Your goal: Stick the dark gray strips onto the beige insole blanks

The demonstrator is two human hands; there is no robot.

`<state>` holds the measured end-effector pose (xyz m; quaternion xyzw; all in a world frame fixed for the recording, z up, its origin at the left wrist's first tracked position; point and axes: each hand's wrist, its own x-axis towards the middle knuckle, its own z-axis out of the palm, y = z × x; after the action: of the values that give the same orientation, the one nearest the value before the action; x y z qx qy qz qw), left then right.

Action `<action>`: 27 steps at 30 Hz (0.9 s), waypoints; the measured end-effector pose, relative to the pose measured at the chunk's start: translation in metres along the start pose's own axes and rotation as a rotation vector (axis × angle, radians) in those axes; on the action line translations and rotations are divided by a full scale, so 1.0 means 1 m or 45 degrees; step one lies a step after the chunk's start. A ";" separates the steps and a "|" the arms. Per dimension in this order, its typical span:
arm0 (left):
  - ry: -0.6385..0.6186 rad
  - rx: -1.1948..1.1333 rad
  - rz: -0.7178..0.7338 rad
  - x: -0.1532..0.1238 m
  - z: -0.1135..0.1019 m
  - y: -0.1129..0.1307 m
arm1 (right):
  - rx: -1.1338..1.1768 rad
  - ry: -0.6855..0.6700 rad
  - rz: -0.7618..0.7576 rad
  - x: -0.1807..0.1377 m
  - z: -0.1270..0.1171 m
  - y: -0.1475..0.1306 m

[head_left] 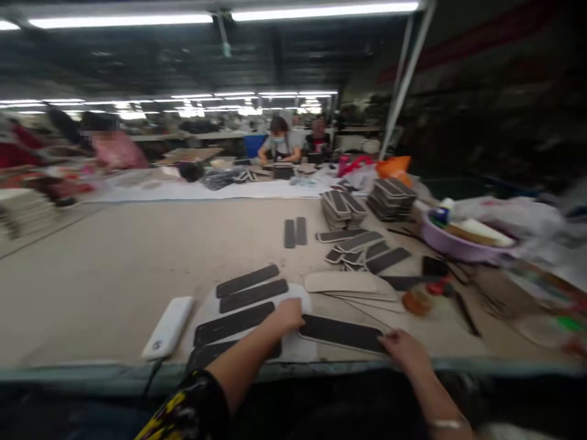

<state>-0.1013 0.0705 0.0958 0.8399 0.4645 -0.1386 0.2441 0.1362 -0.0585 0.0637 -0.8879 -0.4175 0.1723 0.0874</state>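
Observation:
A long dark strip with a pale edge [342, 333] stretches between my two hands near the table's front edge. Its left end is gripped by my left hand [290, 315], fingers closed. My right hand [403, 347] pinches the right end. Left of it, several similar dark strips [247, 296] lie in a slanted row on a white sheet [298, 349], partly hidden by my left forearm. Just beyond the held strip, a few beige rounded pieces [348, 283] lie fanned in a pile.
A white device with a cable [169, 327] lies at the left. Stacks of dark strips [342, 208] and loose strips [362, 244] stand beyond. Right of them are a purple basin [458, 244] and an amber-coloured round item [416, 302]. A masked person [279, 143] sits across the table.

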 end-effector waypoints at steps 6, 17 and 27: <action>0.017 0.118 0.043 0.017 0.003 -0.013 | 0.149 -0.016 0.224 -0.018 0.000 0.035; 0.069 0.062 0.072 0.022 0.015 -0.022 | 0.198 -0.004 0.207 -0.017 0.001 0.033; 0.084 0.012 0.080 0.018 0.013 -0.021 | 0.102 -0.034 0.190 -0.016 0.000 0.029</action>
<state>-0.1092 0.0858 0.0706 0.8593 0.4450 -0.1053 0.2290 0.1477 -0.0896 0.0587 -0.9099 -0.3442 0.2068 0.1044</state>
